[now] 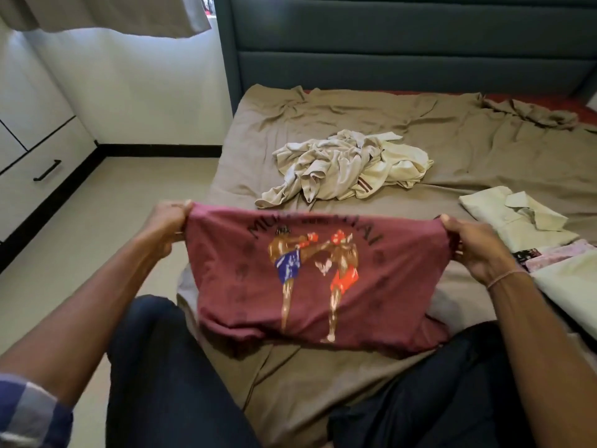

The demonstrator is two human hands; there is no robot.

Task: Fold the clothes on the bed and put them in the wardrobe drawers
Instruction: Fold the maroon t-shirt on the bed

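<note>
A maroon T-shirt printed with two fighters is held up over the near end of the bed. My left hand grips its upper left edge and my right hand grips its upper right edge, stretching the cloth between them. The shirt's lower hem touches the brown sheet. Behind it, in the middle of the bed, lies a crumpled heap of cream clothes. A white wardrobe drawer with a black handle stands at the far left.
Folded pale shirts and patterned garments are stacked on the bed's right side. A dark padded headboard rises at the back. Beige floor lies between bed and wardrobe. My legs in dark trousers straddle the bed's corner.
</note>
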